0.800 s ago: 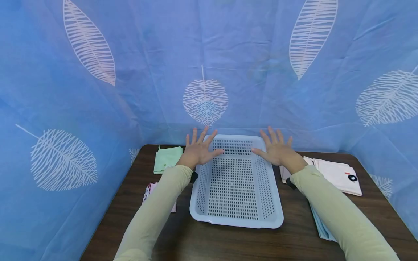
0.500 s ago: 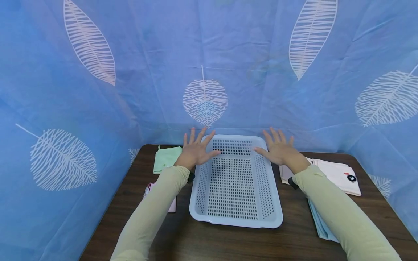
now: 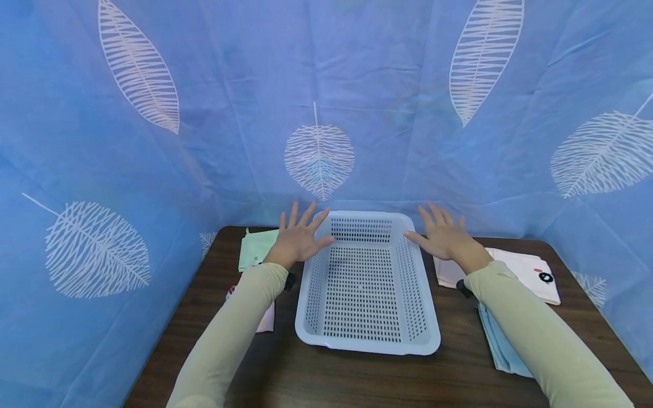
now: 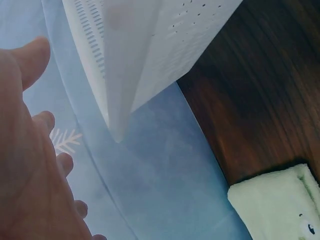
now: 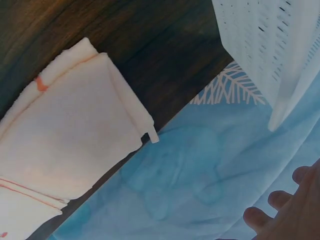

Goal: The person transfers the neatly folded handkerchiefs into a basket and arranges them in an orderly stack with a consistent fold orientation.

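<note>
A: Status on hands?

B: L hand [image 3: 296, 241] is over the basket's L rim, fingers spread, thumb out twd the middle. R hand [image 3: 446, 241] is by the R rim, fingers also apart, thumb pointing in.

A: Basket contact?

B: Wrist cams show a gap betw each hand and the basket.

A: Basket pos?

B: White perforated plastic basket [image 3: 367, 347] sits upright, approx mid-table, betw the two forearms, slotted floor visible. Table [image 3: 326, 379] is dark woodgrain.

A: Cloths?

B: L side: mint green cloth [image 3: 255, 249] near the far edge, just beside L hand; pink cloth [image 3: 266, 320] closer in, partly hidden by the L sleeve [image 3: 224, 334]. R side: folded pale cloth [image 3: 525, 269] w/ black round mark, beyond the R sleeve [image 3: 541, 334]; lt blue cloth [image 3: 502, 345] partly under that sleeve in view.

A: Bkgd?

B: Blue curtain [image 3: 388, 102] w/ white leaf prints.
</note>
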Demonstrator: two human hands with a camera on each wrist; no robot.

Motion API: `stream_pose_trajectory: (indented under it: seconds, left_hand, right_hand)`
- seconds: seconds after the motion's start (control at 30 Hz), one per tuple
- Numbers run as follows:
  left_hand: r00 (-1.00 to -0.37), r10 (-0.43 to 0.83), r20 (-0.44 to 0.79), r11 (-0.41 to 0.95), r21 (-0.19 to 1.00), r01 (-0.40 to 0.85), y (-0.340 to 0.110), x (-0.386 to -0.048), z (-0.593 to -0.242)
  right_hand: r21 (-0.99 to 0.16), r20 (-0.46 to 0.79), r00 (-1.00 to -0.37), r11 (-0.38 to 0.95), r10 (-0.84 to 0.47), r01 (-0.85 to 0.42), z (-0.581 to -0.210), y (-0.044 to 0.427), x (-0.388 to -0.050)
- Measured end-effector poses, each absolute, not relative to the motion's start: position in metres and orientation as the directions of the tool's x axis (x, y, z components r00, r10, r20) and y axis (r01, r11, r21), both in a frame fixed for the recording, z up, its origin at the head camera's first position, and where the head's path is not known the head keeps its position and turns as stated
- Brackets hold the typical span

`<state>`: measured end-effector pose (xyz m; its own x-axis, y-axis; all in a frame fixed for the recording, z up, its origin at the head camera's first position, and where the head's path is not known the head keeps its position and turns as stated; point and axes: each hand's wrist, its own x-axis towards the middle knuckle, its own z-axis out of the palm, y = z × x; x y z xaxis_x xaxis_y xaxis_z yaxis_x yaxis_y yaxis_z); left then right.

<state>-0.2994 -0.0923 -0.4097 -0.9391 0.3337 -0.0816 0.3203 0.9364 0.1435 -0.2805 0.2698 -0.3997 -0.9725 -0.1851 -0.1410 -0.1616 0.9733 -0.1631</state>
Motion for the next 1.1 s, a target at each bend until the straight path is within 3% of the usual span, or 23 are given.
stream_pose_trajectory:
  seconds: [0.47,1.1]
  left_hand:
    - [-0.934,0.354,-0.051,0.928,0.145,0.343,-0.107,-0.297,-0.424]
    - [-0.912,0.411,-0.004,0.872,0.294,0.392,-0.120,-0.295,-0.440]
  right_hand:
    - [-0.162,-0.135,-0.980,0.979,-0.149,-0.127,-0.407,0.287,-0.279]
    - [-0.150,-0.097,-0.989,0.984,-0.110,-0.095,-0.416,0.301,-0.271]
